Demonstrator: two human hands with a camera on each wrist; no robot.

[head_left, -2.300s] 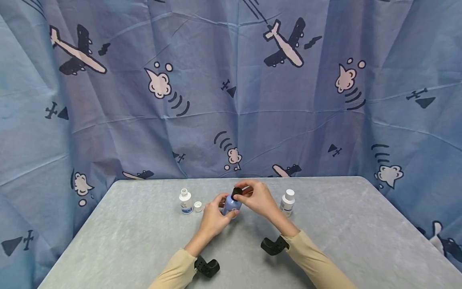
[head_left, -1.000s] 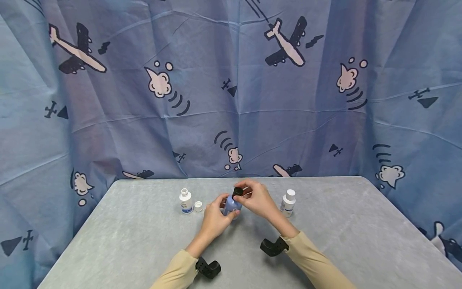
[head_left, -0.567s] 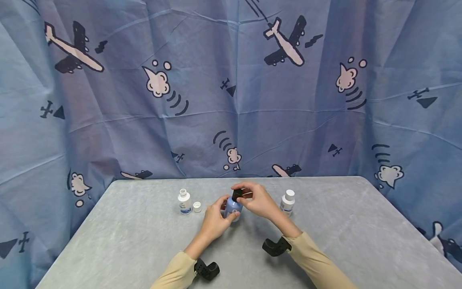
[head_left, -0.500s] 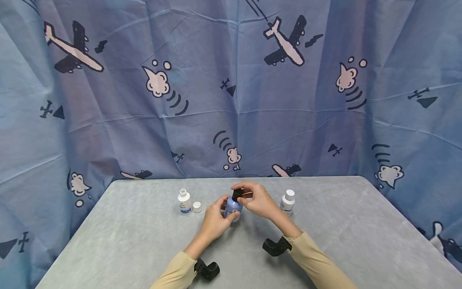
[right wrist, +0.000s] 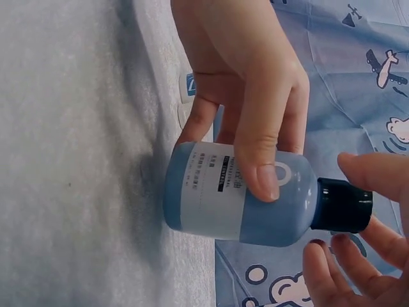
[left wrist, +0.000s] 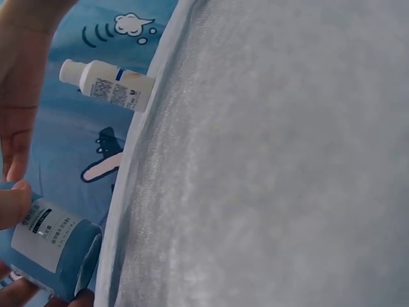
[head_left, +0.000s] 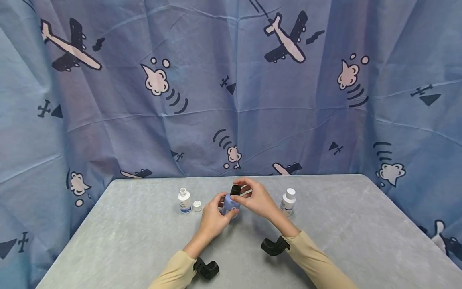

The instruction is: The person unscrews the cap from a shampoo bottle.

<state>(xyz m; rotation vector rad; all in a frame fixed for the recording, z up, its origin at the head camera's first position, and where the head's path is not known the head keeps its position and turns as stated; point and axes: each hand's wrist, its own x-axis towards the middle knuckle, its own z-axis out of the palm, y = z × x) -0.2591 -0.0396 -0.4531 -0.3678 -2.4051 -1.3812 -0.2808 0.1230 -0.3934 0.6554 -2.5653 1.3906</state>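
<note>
Near the middle of the far edge of the surface (head_left: 144, 241), the left hand (head_left: 213, 218) grips the blue bottle (right wrist: 217, 214) by its body. The right hand (head_left: 256, 198) has its fingers curved round the black cap (right wrist: 344, 206); how firmly, I cannot tell. Should the left grip be too weak during turning, the bottle may rotate or slip. It shows a large "O"; smaller print is not readable.

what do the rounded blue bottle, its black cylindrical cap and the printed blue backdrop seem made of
Rounded blue bottle: probably smooth plastic, with a soft sheen; glass remains possible. Black cylindrical cap: likely glossy plastic, given its bright edge reflections. Printed blue backdrop: matte fabric, judging by its hanging folds and creases.
</note>
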